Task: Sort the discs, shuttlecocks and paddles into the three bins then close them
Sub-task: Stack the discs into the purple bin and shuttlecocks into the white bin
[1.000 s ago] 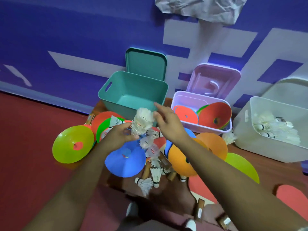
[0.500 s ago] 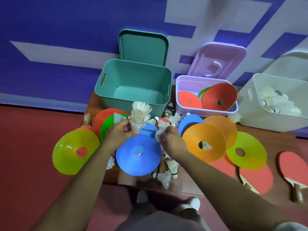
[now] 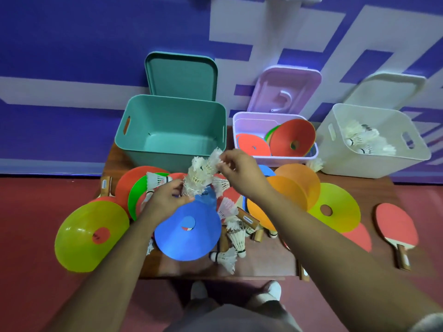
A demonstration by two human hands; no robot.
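Observation:
My left hand grips a nested stack of white shuttlecocks above the blue disc. My right hand pinches another shuttlecock at the top of that stack. Three open bins stand at the back: a teal bin with nothing in it, a lilac bin holding discs, a white bin holding shuttlecocks. Loose shuttlecocks lie on the small wooden table. A red paddle lies at the right.
Orange discs, a yellow-green disc, another yellow-green disc and red and green discs crowd the table. Each bin's lid leans on the blue wall behind it. My feet show below the table's front edge, on red floor.
My right hand rose from the pile beside the blue disc with a shuttlecock and brought it to the top of the stack in my left hand. The camera tilted down slightly.

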